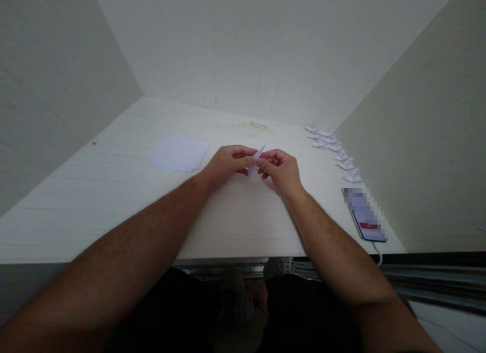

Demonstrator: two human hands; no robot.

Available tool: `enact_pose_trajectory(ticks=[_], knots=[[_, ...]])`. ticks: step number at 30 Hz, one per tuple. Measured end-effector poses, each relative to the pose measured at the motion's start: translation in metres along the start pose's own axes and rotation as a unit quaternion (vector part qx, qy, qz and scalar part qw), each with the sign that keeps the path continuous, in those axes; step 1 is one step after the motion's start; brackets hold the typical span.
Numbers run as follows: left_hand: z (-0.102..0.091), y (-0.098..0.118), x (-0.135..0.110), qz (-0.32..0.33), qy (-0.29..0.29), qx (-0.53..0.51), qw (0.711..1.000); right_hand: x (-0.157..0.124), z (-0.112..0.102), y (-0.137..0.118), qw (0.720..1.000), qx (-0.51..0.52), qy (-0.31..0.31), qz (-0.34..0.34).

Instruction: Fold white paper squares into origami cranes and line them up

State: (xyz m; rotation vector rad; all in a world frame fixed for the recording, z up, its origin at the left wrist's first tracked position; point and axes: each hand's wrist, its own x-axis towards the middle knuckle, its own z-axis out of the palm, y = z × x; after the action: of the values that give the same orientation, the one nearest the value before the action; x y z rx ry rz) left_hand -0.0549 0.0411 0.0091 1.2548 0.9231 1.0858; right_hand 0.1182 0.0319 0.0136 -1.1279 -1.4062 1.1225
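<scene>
Between my two hands, above the middle of the white table, is a small piece of folded white paper (257, 162), narrow and pointed at its top and bottom ends. My left hand (232, 162) pinches it from the left, thumb and fingers closed on it. From the right, my right hand (280, 167) grips the same paper with thumb and forefinger, its other fingers curled. The exact folds under my fingertips are hidden. A spread stack of white paper sheets (178, 153) lies left of my left hand.
Several folded paper cranes (345, 166) stand in a line along the right wall. Nearer me lies a phone (364, 214) with a white cable (377, 252) hanging over the table (243, 226) edge. Panels (246, 49) enclose the back and sides. A small red spot (94, 143) is far left.
</scene>
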Motion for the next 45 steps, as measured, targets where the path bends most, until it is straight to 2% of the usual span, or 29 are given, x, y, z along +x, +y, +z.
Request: enact_pose_trajectory(ticks=[14,23,28,35,41,45], knots=[[0.000,-0.002,0.002,0.022,-0.015,0.027,0.999,0.001,0.000,0.002,1.000,0.002,-0.002,0.011],[0.001,0.001,0.000,0.007,-0.006,0.005,1.000,0.001,-0.001,0.003,1.000,-0.007,0.013,0.018],[0.002,0.001,0.001,0.016,0.011,0.023,1.000,0.001,0.000,0.004,0.997,-0.053,0.051,0.017],[0.002,-0.004,0.003,0.030,0.003,0.036,0.999,-0.001,0.001,0.004,0.994,-0.103,0.043,-0.004],[0.006,-0.009,0.003,0.072,-0.001,0.073,0.995,-0.002,0.000,0.005,0.970,-0.222,0.076,-0.056],[0.008,-0.008,0.001,0.102,0.016,0.121,0.987,-0.002,0.000,0.005,0.963,-0.244,0.098,-0.062]])
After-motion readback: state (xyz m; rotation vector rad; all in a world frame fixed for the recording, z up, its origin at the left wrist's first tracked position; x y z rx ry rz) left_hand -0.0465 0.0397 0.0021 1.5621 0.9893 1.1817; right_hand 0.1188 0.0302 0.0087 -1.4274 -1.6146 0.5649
